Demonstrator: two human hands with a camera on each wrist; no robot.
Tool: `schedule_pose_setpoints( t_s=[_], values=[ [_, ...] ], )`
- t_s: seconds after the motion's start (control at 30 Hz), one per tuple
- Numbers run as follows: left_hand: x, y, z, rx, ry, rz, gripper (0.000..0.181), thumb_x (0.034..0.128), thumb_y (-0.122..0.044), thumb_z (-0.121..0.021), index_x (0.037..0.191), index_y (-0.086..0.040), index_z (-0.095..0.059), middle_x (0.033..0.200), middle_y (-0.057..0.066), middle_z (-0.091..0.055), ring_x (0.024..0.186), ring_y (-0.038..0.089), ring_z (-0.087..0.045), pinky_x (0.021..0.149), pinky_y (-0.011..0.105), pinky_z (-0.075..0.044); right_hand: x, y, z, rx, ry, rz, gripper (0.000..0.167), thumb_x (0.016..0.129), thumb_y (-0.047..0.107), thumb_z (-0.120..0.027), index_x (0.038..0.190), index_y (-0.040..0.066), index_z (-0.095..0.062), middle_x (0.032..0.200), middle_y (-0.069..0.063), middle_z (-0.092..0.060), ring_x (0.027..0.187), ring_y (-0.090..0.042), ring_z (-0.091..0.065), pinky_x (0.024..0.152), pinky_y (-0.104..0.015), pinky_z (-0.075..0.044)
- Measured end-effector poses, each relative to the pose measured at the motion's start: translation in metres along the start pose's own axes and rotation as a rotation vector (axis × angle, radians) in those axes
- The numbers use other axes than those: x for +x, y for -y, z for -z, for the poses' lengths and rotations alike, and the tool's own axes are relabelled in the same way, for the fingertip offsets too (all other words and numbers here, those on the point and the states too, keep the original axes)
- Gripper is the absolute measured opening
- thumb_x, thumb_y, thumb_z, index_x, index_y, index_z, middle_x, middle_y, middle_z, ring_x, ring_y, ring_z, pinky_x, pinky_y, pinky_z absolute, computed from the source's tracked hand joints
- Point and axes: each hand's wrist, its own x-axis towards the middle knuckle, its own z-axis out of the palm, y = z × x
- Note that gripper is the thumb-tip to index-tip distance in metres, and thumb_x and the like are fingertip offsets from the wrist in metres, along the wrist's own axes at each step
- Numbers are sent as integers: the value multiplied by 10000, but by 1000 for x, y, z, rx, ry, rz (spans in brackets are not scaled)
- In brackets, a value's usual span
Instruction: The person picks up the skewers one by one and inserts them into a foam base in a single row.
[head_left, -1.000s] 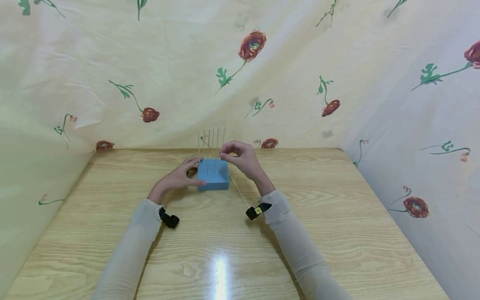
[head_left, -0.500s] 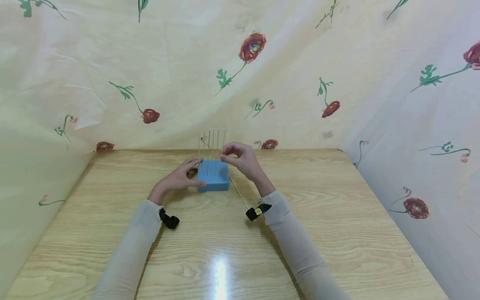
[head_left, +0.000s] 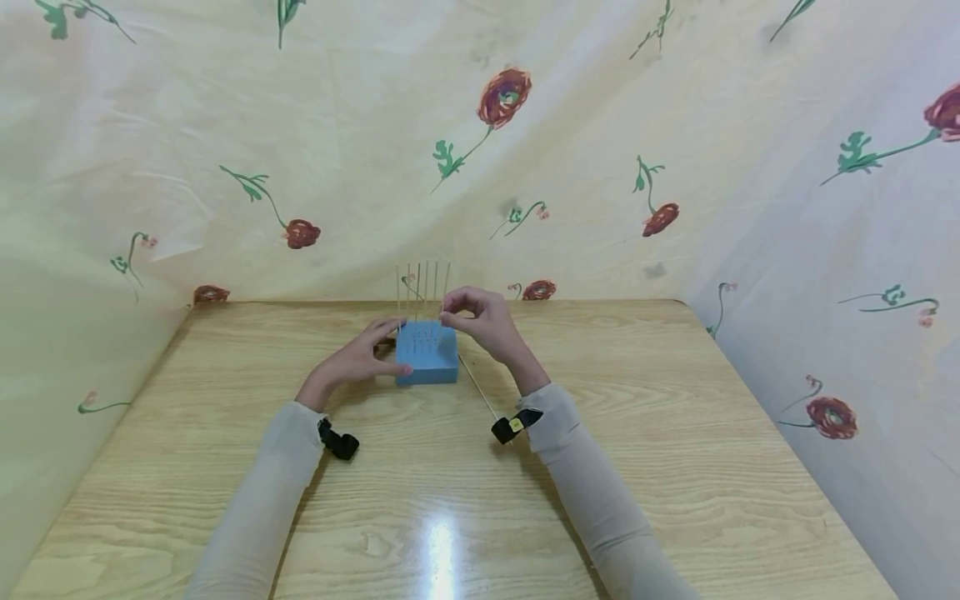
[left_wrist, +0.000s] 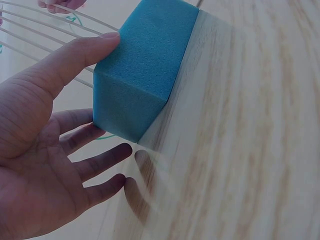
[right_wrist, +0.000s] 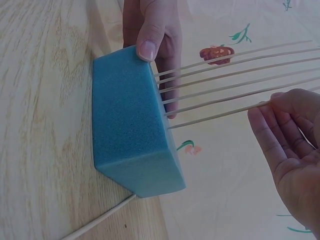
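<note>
A blue foam block [head_left: 427,358], its top dotted with small holes, sits on the table. My left hand [head_left: 354,354] grips its left side, with the thumb on the near top edge and the forefinger at the far side; the other fingers are spread in the left wrist view. Thin wooden skewers [right_wrist: 235,76] stand in a row in the block. My right hand [head_left: 487,325] pinches the rightmost skewer [right_wrist: 215,117] between thumb and fingers partway up. That skewer's lower end meets the block's top; how deep it sits is hidden.
A loose skewer [head_left: 477,386] lies on the wooden table [head_left: 637,433], running from the block's right side toward the right wrist camera [head_left: 504,430]. Behind the table hangs a flowered cloth [head_left: 360,125], close beyond the skewers.
The top of the pinched skewer has shifted very slightly left. Both hands keep nearly the same grip and place. The head view has tilted a little.
</note>
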Motion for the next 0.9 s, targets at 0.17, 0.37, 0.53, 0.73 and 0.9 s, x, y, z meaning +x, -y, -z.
schedule_pose_setpoints(
  t_s=[0.17,0.37,0.53,0.73,0.9],
  values=[
    [0,-1,0,7,-1,8,950,916,-211,-788,1641,-83,-189,1668,198,-133,1480,462,-318,1194,624,-297,0,-3,-1,-2,-3,5,144,943,23,-711,1014,-99,-686,944,-122,-721,871,-141,-683,770,-274,-596],
    [-1,-2,0,4,4,17,950,917,-215,-787,1645,-101,-187,1677,179,-119,1487,450,-311,1196,627,-291,1,-9,-4,-10,4,3,115,942,23,-714,996,-78,-701,984,-175,-715,869,-146,-688,778,-306,-616],
    [0,-2,0,0,4,18,949,916,-221,-788,1644,-104,-190,1676,176,-122,1488,450,-308,1197,625,-291,-1,-8,-4,-40,9,13,91,939,32,-721,991,-43,-713,984,-162,-718,881,-162,-688,775,-303,-612],
    [1,-1,1,11,3,15,948,920,-227,-783,1643,-91,-186,1664,202,-137,1480,463,-312,1191,632,-294,-1,-7,-2,-32,16,-11,73,939,41,-726,984,-15,-718,981,-153,-713,876,-154,-682,770,-276,-602],
    [1,0,0,-6,3,20,944,920,-211,-784,1644,-104,-188,1659,192,-146,1479,457,-320,1194,616,-305,0,-7,-2,-28,19,-14,134,939,18,-716,1021,-88,-701,997,-232,-705,871,-159,-673,766,-243,-587]
  ],
)
